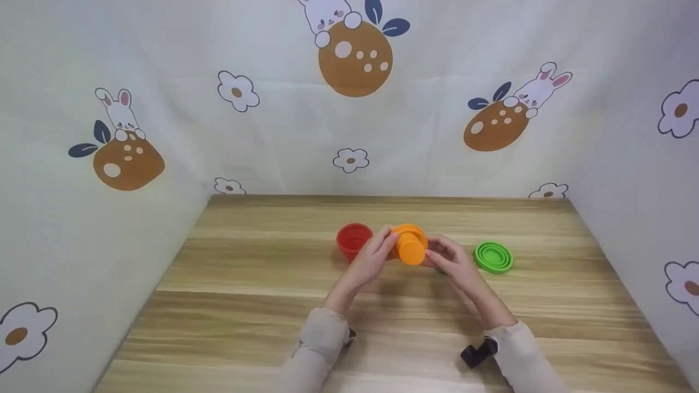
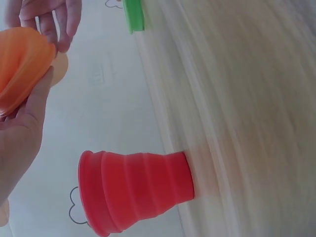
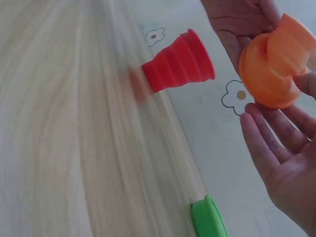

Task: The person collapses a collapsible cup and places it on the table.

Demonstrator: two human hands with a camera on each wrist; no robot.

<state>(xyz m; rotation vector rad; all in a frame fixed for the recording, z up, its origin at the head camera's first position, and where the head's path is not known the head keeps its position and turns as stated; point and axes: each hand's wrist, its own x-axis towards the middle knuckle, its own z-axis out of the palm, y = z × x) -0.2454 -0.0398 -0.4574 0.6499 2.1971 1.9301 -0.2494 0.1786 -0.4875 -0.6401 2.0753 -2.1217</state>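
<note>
An orange collapsible cup [image 1: 412, 251] is held up over the table between both hands, its base facing the head camera and its folded walls partly pushed out and skewed. My left hand [image 1: 369, 258] grips its rim from the left, thumb on the near side. From the right, my right hand [image 1: 454, 261] pinches it; the right wrist view shows the thumb at the narrow base part and the fingertips at the wide rim. Left of the hands, a red collapsible cup [image 2: 136, 185] stands fully extended, mouth up. To their right, a green collapsible cup [image 1: 493, 257] lies folded flat.
The wood-grain table [image 1: 240, 327] reaches back to a pale cloth [image 1: 284, 131] printed with rabbits and flowers, which also hangs at both sides. A black wrist mount [image 1: 478, 353] sticks out beside the right sleeve.
</note>
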